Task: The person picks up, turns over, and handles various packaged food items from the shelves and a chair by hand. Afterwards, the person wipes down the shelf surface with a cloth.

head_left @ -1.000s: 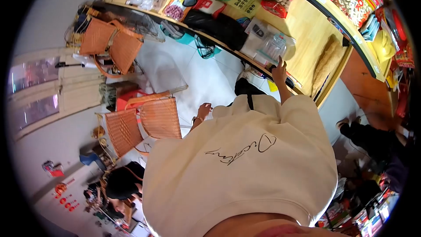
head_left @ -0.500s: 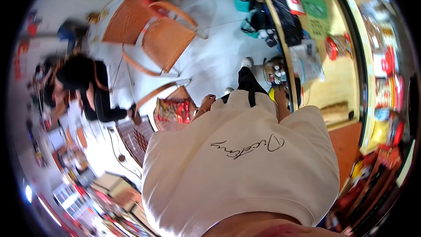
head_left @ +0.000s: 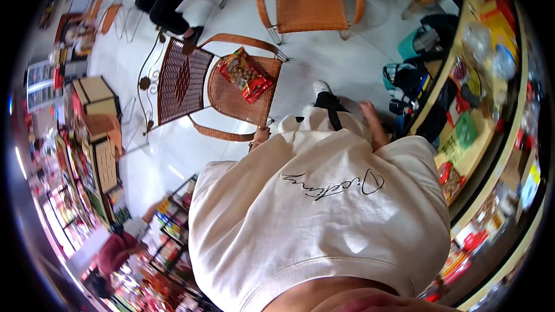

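Observation:
My left hand (head_left: 262, 134) is at the front corner of a brown wicker chair (head_left: 237, 107), by the end of its near armrest. Its fingers look curled against the chair there, though they are partly hidden. On that chair's seat lies a red and yellow bag (head_left: 245, 75) whose clear window shows round brown pieces. My right hand (head_left: 368, 108) hangs beside my trousers with its fingers loosely extended. It holds nothing and is nearest to the counter on my right.
A second wicker chair (head_left: 310, 3) stands ahead. On the right runs a counter (head_left: 462, 176) with bags and jars; a black bag (head_left: 409, 81) is beside it. A seated person in black (head_left: 170, 8) is at upper left, another person in dark red (head_left: 115, 251) at lower left, near shelves (head_left: 173, 228).
The view has turned left, so the chairs have shifted right and upward. My left hand has come to the chair's front corner. My right hand has moved out from beside the counter edge.

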`<action>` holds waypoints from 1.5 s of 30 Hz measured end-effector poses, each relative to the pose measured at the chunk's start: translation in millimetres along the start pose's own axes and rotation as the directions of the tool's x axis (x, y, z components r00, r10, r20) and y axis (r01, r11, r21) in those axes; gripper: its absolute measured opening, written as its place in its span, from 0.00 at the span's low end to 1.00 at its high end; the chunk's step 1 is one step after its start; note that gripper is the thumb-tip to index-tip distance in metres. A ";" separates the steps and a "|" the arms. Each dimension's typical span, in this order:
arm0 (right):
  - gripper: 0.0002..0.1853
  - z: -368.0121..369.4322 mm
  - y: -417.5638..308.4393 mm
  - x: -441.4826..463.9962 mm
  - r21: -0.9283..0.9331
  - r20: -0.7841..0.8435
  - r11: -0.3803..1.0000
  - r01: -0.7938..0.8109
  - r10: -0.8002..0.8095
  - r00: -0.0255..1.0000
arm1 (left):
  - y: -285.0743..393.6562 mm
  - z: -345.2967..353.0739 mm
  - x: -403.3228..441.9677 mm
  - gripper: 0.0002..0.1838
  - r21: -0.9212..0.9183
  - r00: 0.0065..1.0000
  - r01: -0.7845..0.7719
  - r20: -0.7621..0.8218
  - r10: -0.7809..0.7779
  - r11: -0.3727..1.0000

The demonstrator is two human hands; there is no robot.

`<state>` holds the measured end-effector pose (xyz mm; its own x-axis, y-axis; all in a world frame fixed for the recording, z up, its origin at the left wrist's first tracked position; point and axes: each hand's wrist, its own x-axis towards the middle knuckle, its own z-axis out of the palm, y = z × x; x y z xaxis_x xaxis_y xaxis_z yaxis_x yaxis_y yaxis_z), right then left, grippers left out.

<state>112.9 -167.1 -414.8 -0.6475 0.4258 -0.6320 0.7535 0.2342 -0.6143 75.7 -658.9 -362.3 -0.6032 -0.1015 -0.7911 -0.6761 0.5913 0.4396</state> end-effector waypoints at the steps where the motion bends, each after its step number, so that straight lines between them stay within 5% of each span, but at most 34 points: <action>1: 0.18 5.7 -16.8 17.2 -0.110 0.036 0.993 -0.053 0.057 0.998 | 0.7 8.5 -7.0 0.19 0.011 1.000 0.004 -0.005 -0.004 1.000; 8: 0.16 29.3 -104.9 102.0 -0.256 0.286 0.959 0.123 -0.047 0.957 | 40.6 42.4 -21.7 0.18 0.173 0.994 0.073 -0.096 -0.056 0.982; 13: 0.15 50.8 -142.7 149.1 -0.368 0.369 0.877 0.310 -0.168 0.914 | 62.5 54.9 8.0 0.17 -0.213 0.983 -0.001 -0.179 -0.038 0.977; 16: 0.16 44.6 -190.9 137.5 -0.510 0.463 0.812 0.284 -0.019 0.886 | 77.9 68.5 17.1 0.16 -0.410 0.979 -0.099 -0.205 0.014 0.907; 23: 0.18 74.8 -196.4 149.7 -0.536 0.533 0.677 0.505 -0.192 0.824 | 96.1 68.4 -10.4 0.14 -0.414 0.985 -0.008 -0.161 -0.065 0.910; 26: 0.18 100.2 -197.8 149.8 -0.574 0.565 0.653 0.494 -0.120 0.816 | 61.3 66.2 18.3 0.14 -0.494 0.980 0.023 -0.161 -0.118 0.869; 29: 0.17 127.3 -214.6 135.0 -0.652 0.553 0.649 0.392 0.052 0.832 | 38.4 41.6 38.5 0.14 -0.586 0.981 0.093 -0.082 -0.174 0.805; 32: 0.16 169.1 -231.0 118.1 -0.606 0.543 0.745 0.280 0.130 0.830 | 38.9 -6.5 62.3 0.14 -0.494 0.983 0.117 -0.067 -0.172 0.862; 34: 0.14 206.4 -239.0 97.6 -0.533 0.540 0.720 0.445 -0.116 0.834 | 31.3 -39.4 86.1 0.14 -0.347 0.990 0.053 -0.102 -0.094 0.936; 36: 0.16 248.9 -242.8 95.6 -0.508 0.603 0.779 0.367 0.018 0.798 | -15.1 -37.3 140.9 0.15 -0.391 0.992 -0.019 -0.120 -0.031 0.920; 38: 0.17 288.3 -254.9 86.1 -0.453 0.665 0.746 0.488 -0.082 0.742 | -3.5 -79.2 157.1 0.17 -0.234 0.991 0.053 -0.108 -0.080 0.971; 40: 0.20 334.1 -261.3 91.6 -0.508 0.687 0.757 0.412 0.067 0.724 | 8.3 -116.5 178.2 0.19 -0.110 0.992 0.039 -0.112 -0.052 0.993; 45: 0.35 419.9 -311.4 92.1 -0.560 0.664 0.681 0.471 0.029 0.747 | -8.7 -129.1 263.9 0.32 -0.449 0.997 -0.021 -0.073 -0.013 0.893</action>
<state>-229.1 -567.8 -480.2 -0.5374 -0.2552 -0.8038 0.2719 0.8498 -0.4515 -132.2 -794.1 -520.0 -0.6237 -0.1670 -0.7636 -0.7811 0.1706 0.6007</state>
